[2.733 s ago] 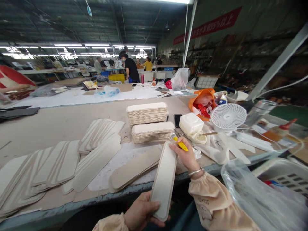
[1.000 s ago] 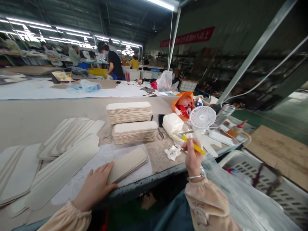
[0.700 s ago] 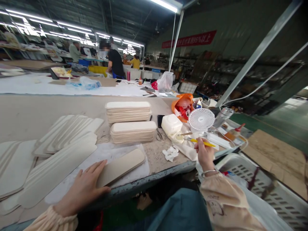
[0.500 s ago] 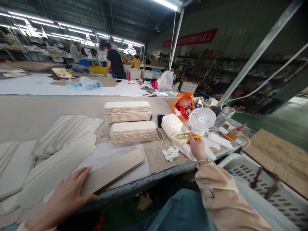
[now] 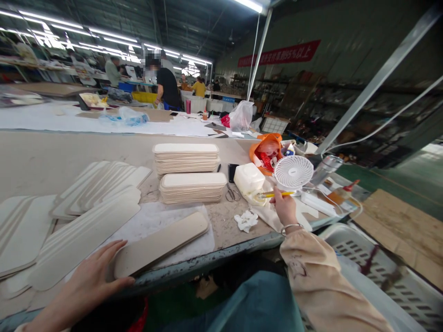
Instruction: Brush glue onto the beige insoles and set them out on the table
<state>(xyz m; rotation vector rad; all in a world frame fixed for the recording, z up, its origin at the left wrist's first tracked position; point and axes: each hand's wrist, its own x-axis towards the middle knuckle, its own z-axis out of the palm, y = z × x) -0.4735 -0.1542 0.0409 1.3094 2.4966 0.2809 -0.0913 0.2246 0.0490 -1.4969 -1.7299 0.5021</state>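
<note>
My right hand (image 5: 285, 211) is closed around a brush (image 5: 268, 195) with a yellow handle, its tip at the mouth of a white plastic jug (image 5: 249, 178) lying on its side. My left hand (image 5: 95, 272) is open, fingers spread, beside the near end of a long beige board strip (image 5: 162, 243) with rounded ends. That strip lies on a white sheet (image 5: 206, 240) by the table's edge. Fanned-out pale strips (image 5: 88, 230) spread to the left. Two neat stacks of similar strips, a nearer one (image 5: 194, 188) and a farther one (image 5: 187, 159), stand behind.
Scissors (image 5: 232, 193), a crumpled tissue (image 5: 246, 221) and a black phone (image 5: 233, 173) lie near the jug. A white fan (image 5: 294, 172), an orange bag (image 5: 266, 152) and a red-tipped bottle (image 5: 341, 192) stand to the right. A plastic basket (image 5: 374, 258) sits beside the table. People work far back.
My left hand has drawn slightly left, away from the strip, so its near end now shows. The right hand keeps the brush at the jug. The view has shifted a little.
</note>
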